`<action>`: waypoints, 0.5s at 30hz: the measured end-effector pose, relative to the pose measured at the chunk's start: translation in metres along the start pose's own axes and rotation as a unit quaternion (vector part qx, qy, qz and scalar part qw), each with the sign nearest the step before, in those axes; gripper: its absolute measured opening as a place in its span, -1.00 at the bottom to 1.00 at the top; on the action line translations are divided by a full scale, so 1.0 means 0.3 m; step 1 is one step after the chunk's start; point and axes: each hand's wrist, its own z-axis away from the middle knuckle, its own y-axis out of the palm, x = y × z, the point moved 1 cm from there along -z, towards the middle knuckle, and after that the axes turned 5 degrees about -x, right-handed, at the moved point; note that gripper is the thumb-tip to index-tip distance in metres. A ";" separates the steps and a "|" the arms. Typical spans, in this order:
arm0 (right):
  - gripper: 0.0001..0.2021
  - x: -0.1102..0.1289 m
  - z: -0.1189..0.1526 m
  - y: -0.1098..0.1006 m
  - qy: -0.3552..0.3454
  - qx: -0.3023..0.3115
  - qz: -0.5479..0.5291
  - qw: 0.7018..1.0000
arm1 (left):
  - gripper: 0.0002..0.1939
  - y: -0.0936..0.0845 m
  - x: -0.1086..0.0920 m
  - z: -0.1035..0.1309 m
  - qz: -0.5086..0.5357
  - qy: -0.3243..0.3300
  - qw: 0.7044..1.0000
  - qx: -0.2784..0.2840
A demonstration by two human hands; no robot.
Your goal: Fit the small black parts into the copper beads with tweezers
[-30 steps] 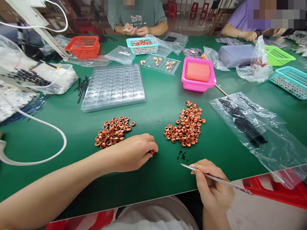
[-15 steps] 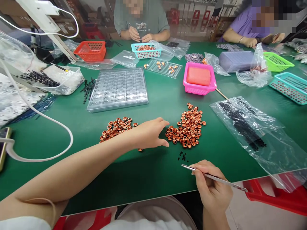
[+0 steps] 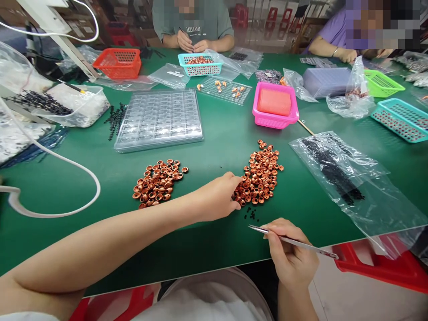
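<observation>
My left hand (image 3: 223,196) reaches to the left edge of the right pile of copper-coloured cups (image 3: 262,174). Its thumb and fingers are curved around the edge of the pile; whether a cup is between them is hidden. A second pile of copper cups (image 3: 158,180) lies left of that hand, beyond my forearm. My right hand (image 3: 292,252) holds metal tweezers (image 3: 301,244), tips pointing left. Just beyond the tweezer tips, several tiny black pieces (image 3: 251,214) lie on the green table (image 3: 200,254).
A clear compartment tray (image 3: 160,118) stands behind the left pile. Beyond the right pile is a pink basket (image 3: 276,107) with a red block. On the right lies a plastic bag (image 3: 374,178) with black parts. A white cable (image 3: 95,178) loops at left. Two people sit across.
My left hand has moved down to the edge of the right pile, uncovering more of the left pile. The view has shifted slightly. My right hand still holds the tweezers.
</observation>
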 end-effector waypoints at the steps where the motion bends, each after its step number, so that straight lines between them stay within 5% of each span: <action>1: -0.75 0.000 0.000 0.000 0.003 -0.001 -0.001 1.000 | -0.50 0.008 -0.001 0.019 0.026 -0.002 1.000 0.004; 6: -0.77 0.000 0.005 0.000 0.007 -0.026 0.007 1.000 | -0.42 0.039 0.029 0.101 0.077 0.018 0.997 -0.021; 15: -0.85 0.009 -0.007 0.017 -0.010 -0.095 0.018 0.995 | -0.77 0.073 0.074 0.107 0.061 0.129 0.986 -0.082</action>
